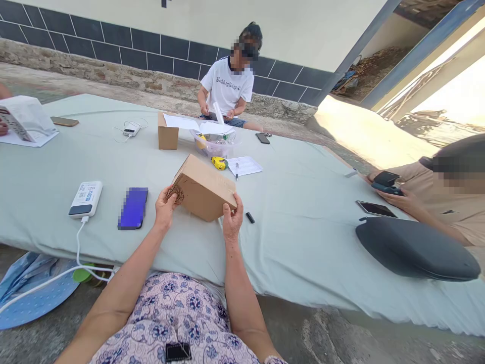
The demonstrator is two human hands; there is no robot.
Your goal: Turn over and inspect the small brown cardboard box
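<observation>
I hold a closed brown cardboard box (204, 188) tilted above the pale grey-green sheet (288, 222). My left hand (164, 207) grips the box's near left end, fingers closed on it. My right hand (232, 220) pinches its near right corner, thumb on top. A small black marker cap or pen piece (250, 218) lies on the sheet just right of my right hand.
A white power bank (85, 199) with cable and a blue phone (133, 208) lie to the left. Farther back are another cardboard box (167, 132), a clear bowl (214, 143), a yellow tape measure (219, 163) and paper (244, 165). A person sits opposite, another at the right beside a dark cushion (415, 250).
</observation>
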